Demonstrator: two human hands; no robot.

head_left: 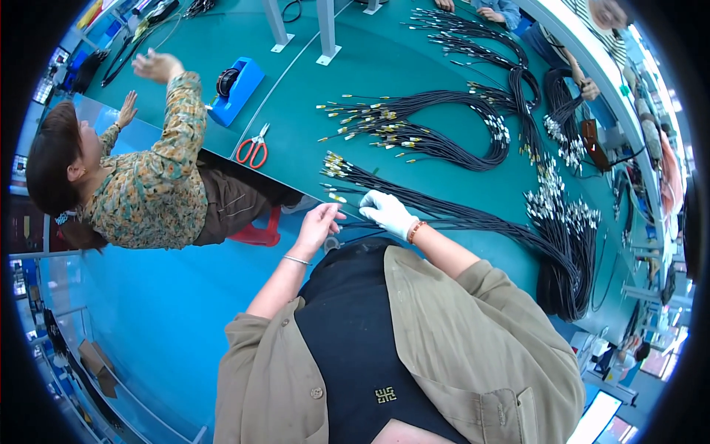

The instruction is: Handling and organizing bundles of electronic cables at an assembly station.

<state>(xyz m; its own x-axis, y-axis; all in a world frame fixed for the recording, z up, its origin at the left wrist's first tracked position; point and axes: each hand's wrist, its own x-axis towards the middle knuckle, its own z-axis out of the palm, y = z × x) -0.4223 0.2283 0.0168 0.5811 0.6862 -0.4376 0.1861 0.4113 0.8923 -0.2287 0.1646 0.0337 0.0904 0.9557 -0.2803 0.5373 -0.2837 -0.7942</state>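
At the near edge of the green table, my left hand (319, 224) is bare, its fingertips pinched together. What they hold, if anything, is too small to make out. A yellow-and-white cable end (337, 198) shows just beyond them. My right hand (389, 213), in a white glove, is a little to the right, its fingers closed on a thin black cable. Beside and beyond it runs a long bundle of black cables (458, 209) with yellow and white ends at the left. The bundle's right part bends over the table's near edge, by a cluster of white connectors (555, 200).
A curved cable bundle (444, 96) lies farther back. Red-handled scissors (253, 150) and a blue tape dispenser (238, 90) are at the left. A person in a floral shirt (159, 189) sits on the left; other people's hands (589, 89) work at the far right.
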